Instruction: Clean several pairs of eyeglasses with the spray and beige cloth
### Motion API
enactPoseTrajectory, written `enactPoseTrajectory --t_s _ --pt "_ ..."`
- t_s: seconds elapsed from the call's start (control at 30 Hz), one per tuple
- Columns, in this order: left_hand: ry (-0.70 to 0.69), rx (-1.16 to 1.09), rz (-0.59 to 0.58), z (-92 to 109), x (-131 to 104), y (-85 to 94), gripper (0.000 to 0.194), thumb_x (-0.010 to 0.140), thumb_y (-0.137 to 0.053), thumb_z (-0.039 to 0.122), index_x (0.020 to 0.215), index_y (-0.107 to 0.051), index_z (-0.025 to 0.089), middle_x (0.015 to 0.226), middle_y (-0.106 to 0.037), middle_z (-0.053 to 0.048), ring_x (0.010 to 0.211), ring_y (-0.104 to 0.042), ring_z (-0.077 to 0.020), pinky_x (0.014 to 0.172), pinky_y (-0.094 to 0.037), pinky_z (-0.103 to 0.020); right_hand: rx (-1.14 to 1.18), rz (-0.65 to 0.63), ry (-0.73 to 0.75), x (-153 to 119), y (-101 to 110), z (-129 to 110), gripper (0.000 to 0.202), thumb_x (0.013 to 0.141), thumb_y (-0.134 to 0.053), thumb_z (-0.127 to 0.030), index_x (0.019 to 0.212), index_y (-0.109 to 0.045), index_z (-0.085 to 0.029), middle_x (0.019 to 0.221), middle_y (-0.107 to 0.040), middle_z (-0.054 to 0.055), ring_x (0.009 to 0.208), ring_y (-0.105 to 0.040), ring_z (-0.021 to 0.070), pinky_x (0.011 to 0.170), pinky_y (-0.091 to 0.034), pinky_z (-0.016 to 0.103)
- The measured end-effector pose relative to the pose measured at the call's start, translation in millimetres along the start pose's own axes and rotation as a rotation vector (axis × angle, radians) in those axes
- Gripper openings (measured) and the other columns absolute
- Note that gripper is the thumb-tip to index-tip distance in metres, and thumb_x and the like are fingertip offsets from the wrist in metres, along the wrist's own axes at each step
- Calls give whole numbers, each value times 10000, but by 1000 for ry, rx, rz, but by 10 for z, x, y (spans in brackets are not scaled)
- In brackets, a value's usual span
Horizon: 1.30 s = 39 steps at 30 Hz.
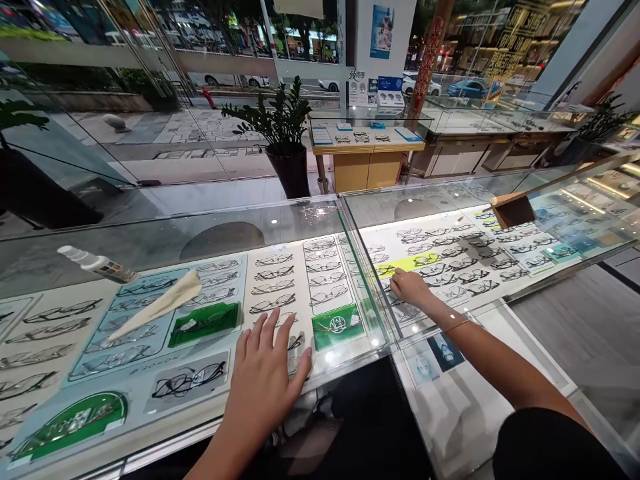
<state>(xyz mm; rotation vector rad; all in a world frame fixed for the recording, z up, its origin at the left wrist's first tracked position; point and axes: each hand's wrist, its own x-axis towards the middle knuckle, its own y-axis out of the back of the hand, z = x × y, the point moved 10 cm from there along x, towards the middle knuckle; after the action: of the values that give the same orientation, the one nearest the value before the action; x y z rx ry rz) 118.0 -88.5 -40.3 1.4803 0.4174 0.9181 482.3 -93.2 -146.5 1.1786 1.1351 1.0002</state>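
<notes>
My left hand (265,367) lies with its fingers spread on the glass top of the left display case (295,220), above rows of eyeglasses. Nothing is in it. My right hand (411,289) is over the right display case (450,193), near a yellow strip (407,264) with glasses on it. Its fingers are curled together, and what they hold, if anything, cannot be made out. To the left, a white spray bottle (97,263) lies on its side on the glass, beside a folded cream cloth (160,303).
A wooden box-like object (514,211) is on the right case. Beyond the cases stand a potted plant (289,160) and a small display table (367,170) with glasses. Below my right forearm is a white surface (450,400) with two pictures near the case edge.
</notes>
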Motion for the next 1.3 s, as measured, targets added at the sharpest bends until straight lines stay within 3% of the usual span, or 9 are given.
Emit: enactPoseTrajectory --t_s 0.3,0.43,0.57,0.73,0.83,0.97,1.07,1.17,1.3 --pt "41 -68 13 23 -18 -1 680 1037 -460 563 1532 -605 118 1690 -476 -226 1610 -380 -446 1286 -329 -665 27 -324 -274 -1916 -236 659 391 961 -544 -298 582 -622 -239 723 -728 106 743 -699 271 658 -430 364" --pt "48 -79 7 36 -41 1 683 1056 -451 562 1565 -583 127 1713 -456 -205 1628 -364 -425 1306 -322 -650 63 -310 -422 -2503 220 1087 429 951 -495 -362 545 -415 -252 606 -606 71 596 -575 236 583 -269 360" --pt "59 -75 5 46 -50 4 683 1063 -448 559 1578 -574 129 1720 -447 -198 1637 -355 -416 1316 -320 -647 11 -176 -464 -2558 1067 1099 402 957 -500 -422 602 -433 -244 585 -592 50 571 -535 218 597 -226 357" --pt "69 -86 0 71 -45 13 679 1062 -453 550 1580 -575 128 1724 -438 -205 1644 -342 -423 1316 -320 -656 -11 168 -235 -1840 2180 239 370 934 -519 -404 611 -435 -244 560 -564 33 567 -479 199 609 -234 355" --pt "79 -90 -12 77 -38 19 680 1059 -452 548 1576 -578 124 1728 -428 -211 1644 -338 -432 1314 -319 -665 19 225 -28 -997 2434 -426 330 917 -525 -344 607 -479 -241 598 -586 37 603 -489 196 606 -269 351" --pt "86 -104 -13 78 -38 41 665 1055 -468 529 1573 -580 127 1728 -431 -208 1639 -349 -428 1315 -316 -658 61 286 213 360 2358 -1124 332 969 -511 -322 1092 -777 -167 1257 -757 149 1174 -650 301 946 -493 398" --pt "94 -122 -7 71 -44 56 652 1052 -483 520 1570 -583 137 1726 -437 -202 1637 -353 -421 1315 -315 -653 -17 285 225 1249 2062 -1366 568 1022 -507 -389 1478 -665 -88 1709 -477 186 1605 -340 391 1301 -283 526" --pt "109 -140 -3 55 -54 55 653 1047 -493 532 1567 -587 149 1720 -449 -196 1628 -368 -421 1312 -317 -652 -83 206 173 1832 1708 -1442 639 1047 -479 -418 1570 -586 -68 1777 -374 168 1667 -231 407 1366 -129 557" --pt "121 -153 4 39 -69 48 660 1040 -501 562 1562 -594 168 1713 -465 -185 1618 -386 -416 1312 -316 -649 -100 188 147 2139 1492 -1471 607 1055 -435 -399 1544 -617 -88 1746 -439 150 1651 -275 399 1365 -125 571"
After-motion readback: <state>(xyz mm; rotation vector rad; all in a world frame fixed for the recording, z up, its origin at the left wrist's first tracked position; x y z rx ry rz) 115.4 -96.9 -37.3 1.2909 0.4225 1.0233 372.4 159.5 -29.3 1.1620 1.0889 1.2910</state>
